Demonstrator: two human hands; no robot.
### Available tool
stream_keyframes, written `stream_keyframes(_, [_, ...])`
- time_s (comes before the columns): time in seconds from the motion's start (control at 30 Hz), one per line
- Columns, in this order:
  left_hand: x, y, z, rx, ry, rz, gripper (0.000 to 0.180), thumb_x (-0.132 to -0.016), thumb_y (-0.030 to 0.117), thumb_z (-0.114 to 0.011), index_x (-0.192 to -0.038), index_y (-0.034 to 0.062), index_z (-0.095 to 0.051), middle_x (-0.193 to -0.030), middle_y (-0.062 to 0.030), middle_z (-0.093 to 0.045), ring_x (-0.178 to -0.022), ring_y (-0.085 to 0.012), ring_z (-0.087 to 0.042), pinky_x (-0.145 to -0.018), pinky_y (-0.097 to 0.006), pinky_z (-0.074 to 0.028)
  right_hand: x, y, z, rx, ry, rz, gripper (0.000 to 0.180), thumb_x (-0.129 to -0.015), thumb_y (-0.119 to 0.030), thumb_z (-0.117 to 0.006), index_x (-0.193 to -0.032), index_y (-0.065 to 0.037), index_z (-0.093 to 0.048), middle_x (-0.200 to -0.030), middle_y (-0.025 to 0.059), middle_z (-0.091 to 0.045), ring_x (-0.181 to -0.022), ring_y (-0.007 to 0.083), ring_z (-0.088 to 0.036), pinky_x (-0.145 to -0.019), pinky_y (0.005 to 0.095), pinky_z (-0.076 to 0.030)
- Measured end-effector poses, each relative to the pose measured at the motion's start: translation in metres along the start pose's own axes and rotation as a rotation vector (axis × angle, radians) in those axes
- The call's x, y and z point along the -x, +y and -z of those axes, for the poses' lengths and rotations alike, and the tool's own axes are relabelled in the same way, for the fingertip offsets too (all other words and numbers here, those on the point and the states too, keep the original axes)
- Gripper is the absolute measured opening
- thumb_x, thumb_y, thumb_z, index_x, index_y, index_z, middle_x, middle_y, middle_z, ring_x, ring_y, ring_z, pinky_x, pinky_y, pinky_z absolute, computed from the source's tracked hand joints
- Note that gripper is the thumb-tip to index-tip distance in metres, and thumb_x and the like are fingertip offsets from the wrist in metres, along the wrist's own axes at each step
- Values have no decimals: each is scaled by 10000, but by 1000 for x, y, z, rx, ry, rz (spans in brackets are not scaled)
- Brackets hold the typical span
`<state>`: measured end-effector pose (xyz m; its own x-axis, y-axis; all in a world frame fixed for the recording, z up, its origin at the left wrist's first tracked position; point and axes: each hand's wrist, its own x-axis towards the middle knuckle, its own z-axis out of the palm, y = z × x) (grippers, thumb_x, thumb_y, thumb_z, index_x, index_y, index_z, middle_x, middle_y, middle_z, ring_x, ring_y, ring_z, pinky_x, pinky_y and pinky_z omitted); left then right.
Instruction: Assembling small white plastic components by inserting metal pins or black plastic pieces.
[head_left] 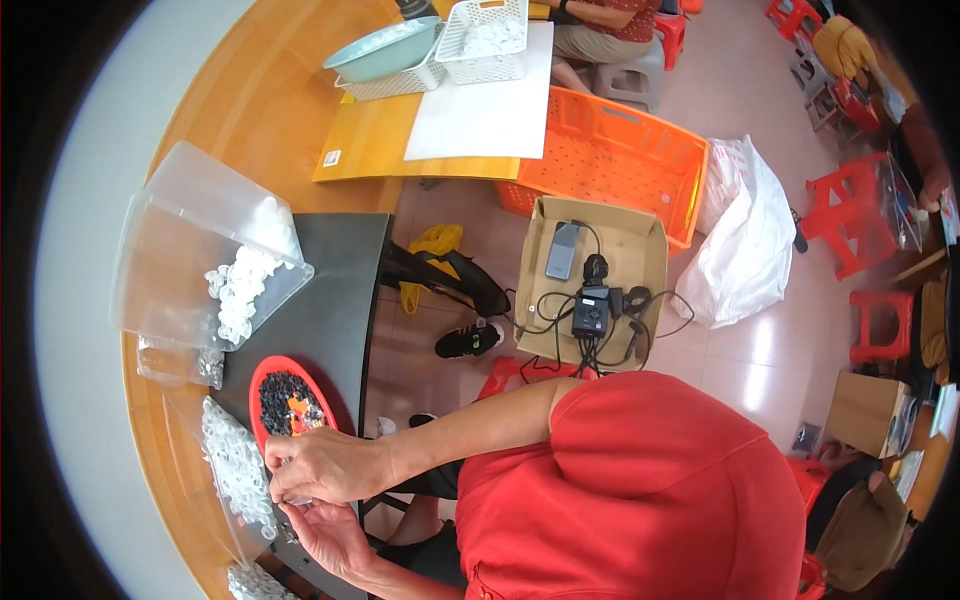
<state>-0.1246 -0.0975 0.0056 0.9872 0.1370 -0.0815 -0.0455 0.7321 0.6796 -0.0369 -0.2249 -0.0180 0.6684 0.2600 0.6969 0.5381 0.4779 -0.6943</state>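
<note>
My right hand [335,466] is at the dark table's edge, its fingertips pinched together just below a red oval tray [262,408]. My left hand [328,535] meets it from below, thumb and fingers closed at the same spot. Whatever small piece lies between the fingertips is mostly hidden; only a pale glint shows. The tray holds many small black pieces [283,395] and a few orange and metallic ones [303,412]. Beside the hands, a clear bin holds a heap of clear-white plastic parts [235,465].
A tilted translucent bin [170,240] with white parts stands on the dark table [345,260]. Farther off are white baskets [485,65], a blue-green basin [380,58], an orange crate [630,150] and a cardboard box [640,225] of cables. Another person [610,20] sits at the top.
</note>
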Motion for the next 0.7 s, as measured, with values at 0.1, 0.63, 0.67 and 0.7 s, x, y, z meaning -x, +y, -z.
stream_keyframes(0.1, [1,0,5,17,-28,15,375,-937,179,-536,-1265,22,-447,-1228,-85,-524,-1135,-164,-501,-980,-336,-411,2,5,-3,-8,27,26,82,-797,-111,-660,-827,-38,-639,-901,92,-518,-684,243,-602,-613,360,-464])
stream_keyframes(0.63, [6,-7,32,-97,167,-66,371,-933,171,-523,-1236,-25,-437,-1185,-99,-525,-1097,-171,-508,-965,-332,-412,9,33,-17,141,-122,-10,118,-774,-117,-641,-826,-31,-577,-833,88,-503,-670,264,-574,-580,374,-457])
stream_keyframes(0.67, [7,-8,31,-104,196,-86,386,-933,179,-522,-1247,-24,-426,-1196,-101,-519,-1104,-173,-503,-967,-334,-410,7,34,-18,170,-133,35,121,-774,-120,-631,-830,-32,-571,-833,91,-503,-661,268,-566,-571,373,-452])
stream_keyframes(0.7, [7,-8,29,-110,225,-105,400,-934,187,-520,-1258,-22,-415,-1207,-102,-512,-1111,-174,-498,-968,-336,-407,6,34,-19,199,-143,82,124,-774,-124,-621,-834,-32,-564,-832,94,-503,-653,271,-557,-563,371,-447])
